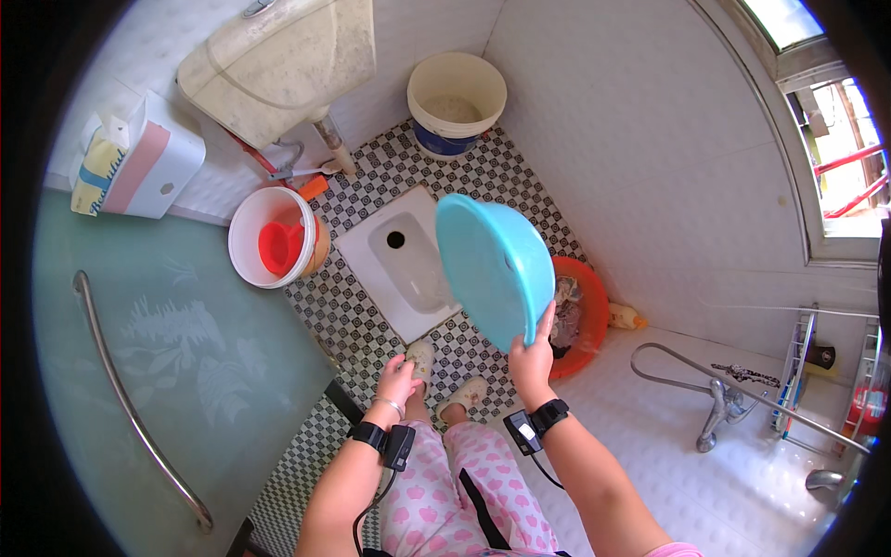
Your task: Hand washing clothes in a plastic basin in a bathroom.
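Observation:
My right hand (531, 364) grips the near rim of a light blue plastic basin (497, 269). The basin is tilted on its side in the air, partly over the white squat toilet (390, 269) set in the tiled floor. Behind it, an orange-red basin (585, 334) holding crumpled cloth or waste is partly covered from view. My left hand (397, 381) hovers above my slippered foot with its fingers curled together; whatever is in them, if anything, is hidden. It is apart from the blue basin.
A white bucket (243, 243) with a red scoop (279, 249) inside stands left of the toilet. Against the far wall is a cream and blue bucket (457, 93). On the right wall are a tap (719, 408) and wire rack (789, 381); a frosted glass panel (186, 316) borders the left.

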A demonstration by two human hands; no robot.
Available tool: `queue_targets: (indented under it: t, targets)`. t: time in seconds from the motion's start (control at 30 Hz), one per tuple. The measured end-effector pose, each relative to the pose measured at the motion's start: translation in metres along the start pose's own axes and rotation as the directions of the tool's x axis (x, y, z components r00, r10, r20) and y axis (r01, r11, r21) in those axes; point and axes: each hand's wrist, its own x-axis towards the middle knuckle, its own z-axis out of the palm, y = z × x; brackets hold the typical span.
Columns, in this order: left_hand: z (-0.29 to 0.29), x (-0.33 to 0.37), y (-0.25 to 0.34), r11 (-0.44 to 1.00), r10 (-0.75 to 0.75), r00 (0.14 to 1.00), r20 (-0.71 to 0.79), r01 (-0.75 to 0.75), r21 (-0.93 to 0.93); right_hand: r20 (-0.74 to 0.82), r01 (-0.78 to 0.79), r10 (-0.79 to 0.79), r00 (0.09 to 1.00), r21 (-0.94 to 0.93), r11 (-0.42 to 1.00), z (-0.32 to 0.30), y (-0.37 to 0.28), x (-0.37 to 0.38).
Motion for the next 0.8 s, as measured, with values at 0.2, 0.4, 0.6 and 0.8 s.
queue_targets:
  t: [0.2,0.4,0.6,0.8]
  targets:
    - [0.015,0.000,-0.004,1.000,0.003,1.000,0.030,-0.003,-0.023,-0.085,0.311,-0.314,0.946,-0.050,0.949,-0.011,-0.020,0.005]
    - [0.032,-0.005,-0.010,1.000,0.018,0.998,0.061,-0.017,-0.020,-0.206,0.596,-0.618,0.759,-0.163,0.786,-0.029,-0.029,0.009]
    - [0.053,-0.003,-0.017,0.999,0.014,0.993,0.121,-0.009,-0.039,-0.197,0.619,-0.622,0.758,-0.085,0.781,-0.043,-0.013,-0.001]
    - [0.068,-0.003,-0.022,0.999,-0.029,0.978,0.205,0.037,-0.035,-0.103,0.330,-0.325,0.940,0.038,0.943,-0.040,0.010,-0.026]
